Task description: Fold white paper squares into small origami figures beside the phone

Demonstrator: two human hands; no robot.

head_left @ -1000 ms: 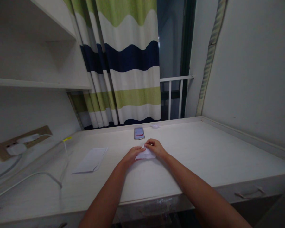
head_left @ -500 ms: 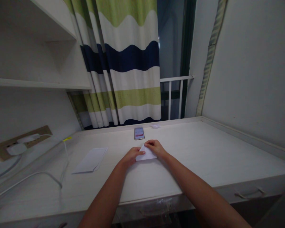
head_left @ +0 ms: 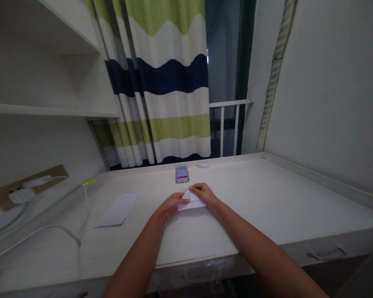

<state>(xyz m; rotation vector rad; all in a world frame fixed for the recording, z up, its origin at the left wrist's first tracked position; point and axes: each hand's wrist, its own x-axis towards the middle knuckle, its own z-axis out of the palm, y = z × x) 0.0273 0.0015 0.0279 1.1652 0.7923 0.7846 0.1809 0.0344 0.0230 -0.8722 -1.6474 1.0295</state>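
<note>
1. My left hand (head_left: 174,205) is closed on the left side of a folded white paper (head_left: 193,202), fingers lying over its edge and gripping it against the desk.
2. My right hand (head_left: 204,194) grasps the same paper at its upper point, fingertips (head_left: 192,188) pressed on the fold. The two hands are just beside each other, and neither has released.
3. The folded white paper sits on the white wood-grain desk (head_left: 276,198), in front of my body and between my hands. It is a roughly triangular shape with its point up.
4. A smartphone (head_left: 182,174) lies flat beyond my hands, screen up and lit. A red band shows on the screen, but its text is too small to read.
5. A flat white paper sheet (head_left: 119,210) lies to my left, well apart from my hands. It carries no legible marking.
6. A small white scrap (head_left: 203,165) lies near the far edge of the desk, just right of the smartphone.
7. A white cable (head_left: 37,234) runs along the left of the desk, with a yellow tag (head_left: 88,181) near a wall socket panel (head_left: 1,199).
8. A green, white and navy striped curtain (head_left: 170,99) hangs behind the desk. No brand is readable anywhere in view.
</note>
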